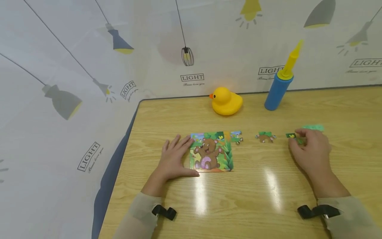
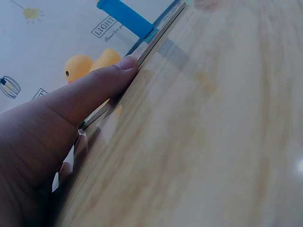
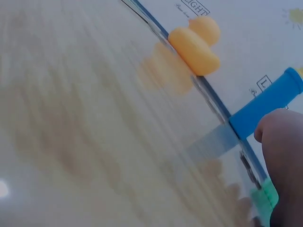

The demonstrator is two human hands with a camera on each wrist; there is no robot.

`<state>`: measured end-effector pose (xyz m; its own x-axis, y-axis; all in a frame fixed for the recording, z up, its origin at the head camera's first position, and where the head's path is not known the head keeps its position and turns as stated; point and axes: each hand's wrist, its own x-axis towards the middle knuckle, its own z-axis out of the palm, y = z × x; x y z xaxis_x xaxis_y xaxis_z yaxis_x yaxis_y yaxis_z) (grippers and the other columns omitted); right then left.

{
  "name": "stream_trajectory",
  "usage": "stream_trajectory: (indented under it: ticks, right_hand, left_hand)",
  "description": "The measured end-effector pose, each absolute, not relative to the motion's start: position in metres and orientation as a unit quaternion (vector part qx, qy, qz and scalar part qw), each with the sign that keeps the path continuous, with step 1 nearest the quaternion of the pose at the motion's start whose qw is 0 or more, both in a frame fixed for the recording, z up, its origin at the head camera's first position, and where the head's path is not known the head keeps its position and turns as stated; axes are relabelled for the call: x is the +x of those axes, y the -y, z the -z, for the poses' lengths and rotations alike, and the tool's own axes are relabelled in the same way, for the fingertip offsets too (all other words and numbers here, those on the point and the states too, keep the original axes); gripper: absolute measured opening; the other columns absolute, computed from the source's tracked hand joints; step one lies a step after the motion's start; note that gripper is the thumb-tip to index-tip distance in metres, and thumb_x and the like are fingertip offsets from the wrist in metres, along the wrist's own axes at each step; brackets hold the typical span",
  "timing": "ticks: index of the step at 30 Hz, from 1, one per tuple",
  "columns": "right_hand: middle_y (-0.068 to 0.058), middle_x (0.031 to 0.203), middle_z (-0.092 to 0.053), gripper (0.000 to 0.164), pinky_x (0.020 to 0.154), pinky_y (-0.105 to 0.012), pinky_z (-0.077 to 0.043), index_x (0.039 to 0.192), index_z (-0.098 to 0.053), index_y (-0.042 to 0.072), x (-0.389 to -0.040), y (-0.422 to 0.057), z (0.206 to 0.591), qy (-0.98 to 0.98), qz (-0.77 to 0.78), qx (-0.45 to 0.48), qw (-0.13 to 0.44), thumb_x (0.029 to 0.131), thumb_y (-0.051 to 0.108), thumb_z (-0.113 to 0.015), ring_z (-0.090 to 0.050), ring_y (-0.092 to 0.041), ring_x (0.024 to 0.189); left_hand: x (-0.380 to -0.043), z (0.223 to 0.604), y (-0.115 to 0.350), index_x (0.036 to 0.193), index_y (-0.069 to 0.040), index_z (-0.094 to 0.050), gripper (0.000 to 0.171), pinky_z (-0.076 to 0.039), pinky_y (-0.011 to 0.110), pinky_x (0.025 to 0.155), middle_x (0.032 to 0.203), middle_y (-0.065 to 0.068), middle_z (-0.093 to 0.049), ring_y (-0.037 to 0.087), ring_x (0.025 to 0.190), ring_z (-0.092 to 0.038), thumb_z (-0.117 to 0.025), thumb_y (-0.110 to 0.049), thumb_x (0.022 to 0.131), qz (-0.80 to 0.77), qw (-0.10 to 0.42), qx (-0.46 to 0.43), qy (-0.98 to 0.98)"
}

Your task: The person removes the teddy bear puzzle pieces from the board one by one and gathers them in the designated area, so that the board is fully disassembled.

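Observation:
A square bear puzzle (image 1: pixel 210 156) lies on the table. My left hand (image 1: pixel 174 159) rests along its left side, fingers spread, with the thumb (image 2: pixel 109 78) straight along the near edge. Just right of the puzzle is a puzzle piece (image 1: pixel 236 137) with blue sky on it. A brown and green piece (image 1: pixel 265 137) lies farther right. My right hand (image 1: pixel 313 147) has thumb and index finger curled together at a small dark-green piece (image 1: pixel 290 135) with a yellow bird, pinching its right side. Behind that hand a light-green piece (image 1: pixel 313 127) is partly covered.
A yellow rubber duck (image 1: pixel 226 102) sits at the back of the wooden table (image 1: pixel 238 205). To its right stands a blue hand pump (image 1: pixel 278 93) with a yellow nozzle. A lamp-patterned cloth (image 1: pixel 155 39) rises behind the table and along its left side.

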<state>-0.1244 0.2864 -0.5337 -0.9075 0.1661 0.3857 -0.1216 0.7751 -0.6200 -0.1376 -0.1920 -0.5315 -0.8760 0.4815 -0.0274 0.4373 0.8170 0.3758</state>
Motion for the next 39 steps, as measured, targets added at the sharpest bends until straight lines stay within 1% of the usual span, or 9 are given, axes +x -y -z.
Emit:
stream_trajectory:
  ticks: [2,4,7,14,17,22,29,35,39]
  right_hand:
    - [-0.026,0.105,-0.071,0.034,0.071,-0.055,-0.038,0.115,-0.076,-0.007,-0.126,-0.277,0.533,0.915,-0.329,0.015,0.232,0.090,0.015,-0.068,-0.061,-0.044,0.094]
    - [-0.025,0.103,-0.072,0.032,0.071,-0.055,-0.040,0.113,-0.076,-0.006,-0.126,-0.264,0.532,0.911,-0.328,0.053,0.245,0.088,0.014,-0.070,-0.062,-0.044,0.092]
    - [-0.022,0.102,-0.072,0.029,0.083,-0.056,-0.040,0.111,-0.075,-0.004,-0.124,-0.243,0.534,0.899,-0.339,0.118,0.250,0.087,0.013,-0.074,-0.062,-0.043,0.096]
    - [-0.015,0.105,-0.072,0.025,0.081,-0.054,-0.039,0.109,-0.073,0.002,-0.118,-0.202,0.537,0.872,-0.345,0.224,0.265,0.086,0.013,-0.075,-0.061,-0.040,0.095]
    - [-0.011,0.102,-0.072,0.022,0.084,-0.055,-0.040,0.105,-0.074,0.003,-0.118,-0.187,0.537,0.868,-0.345,0.243,0.262,0.087,0.014,-0.074,-0.062,-0.038,0.097]
    - [-0.008,0.098,-0.069,0.018,0.087,-0.057,-0.039,0.101,-0.075,0.005,-0.117,-0.165,0.538,0.864,-0.345,0.265,0.254,0.087,0.017,-0.075,-0.060,-0.035,0.093]
    - [-0.003,0.097,-0.065,0.015,0.080,-0.052,-0.039,0.098,-0.077,0.010,-0.112,-0.136,0.540,0.860,-0.352,0.287,0.233,0.086,0.017,-0.075,-0.057,-0.028,0.088]
    - [-0.002,0.096,-0.064,0.018,0.077,-0.051,-0.040,0.102,-0.082,0.011,-0.111,-0.123,0.540,0.861,-0.345,0.292,0.234,0.085,0.016,-0.078,-0.054,-0.025,0.084]
    - [-0.003,0.097,-0.063,0.023,0.078,-0.052,-0.040,0.108,-0.083,0.011,-0.111,-0.119,0.538,0.874,-0.334,0.282,0.214,0.087,0.019,-0.078,-0.054,-0.026,0.087]
  left_hand:
    - [-0.137,0.530,0.192,0.171,-0.028,-0.029,0.132,0.003,0.067,0.124,0.178,-0.009,-0.019,0.029,0.164,-0.004,-0.081,-0.087,0.065,-0.183,0.060,0.241,-0.951]
    - [-0.137,0.529,0.193,0.171,-0.027,-0.030,0.132,0.003,0.068,0.125,0.177,-0.008,-0.020,0.030,0.164,-0.005,-0.082,-0.085,0.065,-0.182,0.058,0.240,-0.952]
    - [-0.137,0.528,0.192,0.171,-0.027,-0.031,0.131,0.003,0.067,0.125,0.177,-0.008,-0.020,0.030,0.164,-0.005,-0.082,-0.085,0.065,-0.183,0.056,0.240,-0.952]
    - [-0.135,0.529,0.192,0.171,-0.027,-0.031,0.132,0.002,0.069,0.124,0.177,-0.007,-0.021,0.032,0.164,-0.006,-0.082,-0.086,0.065,-0.179,0.056,0.241,-0.952]
    - [-0.134,0.529,0.192,0.171,-0.027,-0.030,0.132,0.002,0.068,0.124,0.177,-0.008,-0.021,0.032,0.164,-0.006,-0.082,-0.086,0.064,-0.177,0.057,0.237,-0.953]
    - [-0.135,0.530,0.192,0.171,-0.028,-0.030,0.132,0.002,0.068,0.125,0.177,-0.008,-0.021,0.031,0.164,-0.007,-0.082,-0.086,0.064,-0.180,0.050,0.239,-0.953]
    - [-0.136,0.531,0.190,0.171,-0.027,-0.031,0.132,0.001,0.068,0.124,0.177,-0.007,-0.023,0.032,0.164,-0.009,-0.082,-0.085,0.064,-0.186,0.047,0.244,-0.951]
    - [-0.137,0.531,0.189,0.171,-0.026,-0.032,0.131,0.000,0.070,0.124,0.177,-0.006,-0.023,0.033,0.164,-0.009,-0.082,-0.085,0.064,-0.186,0.044,0.248,-0.950]
    - [-0.137,0.530,0.189,0.170,-0.026,-0.032,0.131,0.000,0.070,0.124,0.177,-0.006,-0.024,0.034,0.164,-0.010,-0.083,-0.083,0.064,-0.188,0.044,0.247,-0.950]
